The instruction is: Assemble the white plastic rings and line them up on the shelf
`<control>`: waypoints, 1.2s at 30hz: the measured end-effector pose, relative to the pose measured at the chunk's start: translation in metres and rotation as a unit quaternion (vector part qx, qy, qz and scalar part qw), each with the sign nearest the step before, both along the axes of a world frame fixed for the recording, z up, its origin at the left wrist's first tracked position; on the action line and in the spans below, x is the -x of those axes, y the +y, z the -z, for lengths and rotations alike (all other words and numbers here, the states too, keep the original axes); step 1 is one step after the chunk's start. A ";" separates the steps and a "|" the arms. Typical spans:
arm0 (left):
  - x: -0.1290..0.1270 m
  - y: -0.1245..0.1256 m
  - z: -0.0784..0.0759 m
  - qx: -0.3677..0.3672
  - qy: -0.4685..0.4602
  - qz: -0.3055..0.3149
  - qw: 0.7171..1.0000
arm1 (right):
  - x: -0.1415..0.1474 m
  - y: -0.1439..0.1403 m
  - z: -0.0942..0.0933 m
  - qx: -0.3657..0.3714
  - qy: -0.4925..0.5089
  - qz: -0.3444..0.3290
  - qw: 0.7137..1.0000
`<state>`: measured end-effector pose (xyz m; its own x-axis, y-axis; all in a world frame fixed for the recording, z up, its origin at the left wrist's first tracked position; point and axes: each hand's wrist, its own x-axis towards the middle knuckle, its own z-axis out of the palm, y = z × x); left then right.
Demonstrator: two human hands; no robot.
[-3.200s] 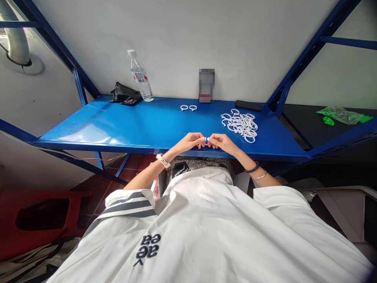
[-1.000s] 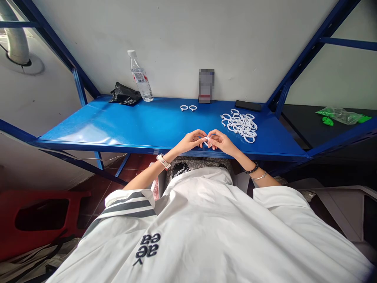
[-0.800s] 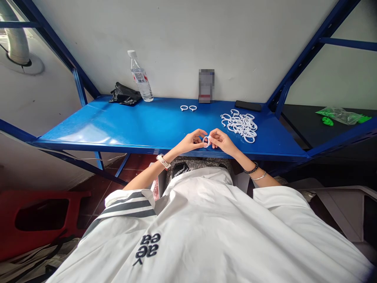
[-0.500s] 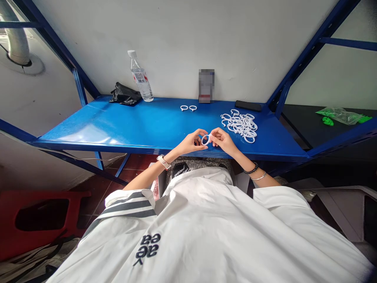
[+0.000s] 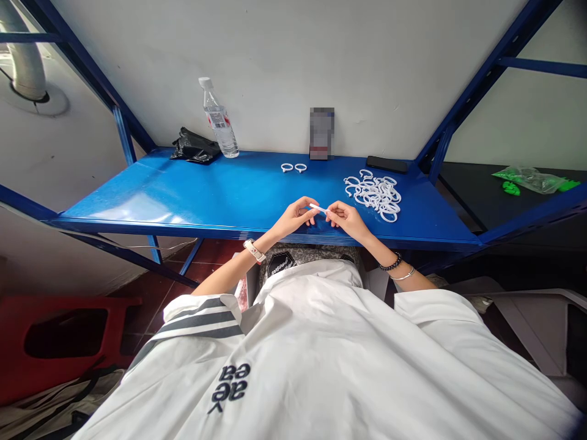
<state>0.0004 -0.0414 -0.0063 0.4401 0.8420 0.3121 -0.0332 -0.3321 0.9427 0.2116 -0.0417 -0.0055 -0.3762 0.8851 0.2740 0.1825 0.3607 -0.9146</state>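
Both hands meet just above the near edge of the glossy blue metal shelf (image 5: pixel 192 195); the left hand (image 5: pixel 297 215) and the right hand (image 5: pixel 347 217) each pinch one end of a small white plastic ring (image 5: pixel 319 208), which shows edge-on as a thin pale sliver between the fingertips; the other fingers are loosely curled, and the ring hangs clear of the shelf surface.

To the left of the hands the smooth painted sheet runs bare as far as its front lip and the slanting blue steel upright; to the right a loose heap of white plastic rings (image 5: pixel 375 194) lies near the right hand but apart from it; behind the hands, well apart, two closed white rings (image 5: pixel 293 167) sit side by side, just before a small upright box (image 5: pixel 321 133) at the wall.

A clear plastic water bottle (image 5: pixel 219 119) stands upright at the back left, just beside a crumpled black plastic bag (image 5: pixel 195 147); a flat black slab (image 5: pixel 386 164), perhaps a phone, lies at the back right corner; the pale wall closes the shelf's far edge.
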 end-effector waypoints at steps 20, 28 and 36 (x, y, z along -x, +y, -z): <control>0.001 0.001 -0.004 0.041 -0.039 -0.032 0.998 | 0.001 0.001 -0.001 0.008 -0.002 -0.012 1.000; 0.001 0.001 -0.004 0.056 -0.052 -0.035 0.996 | 0.001 -0.001 -0.002 -0.007 -0.009 -0.012 1.000; 0.000 0.000 -0.003 0.052 -0.043 -0.016 0.998 | 0.002 -0.002 -0.002 -0.007 -0.005 0.007 1.000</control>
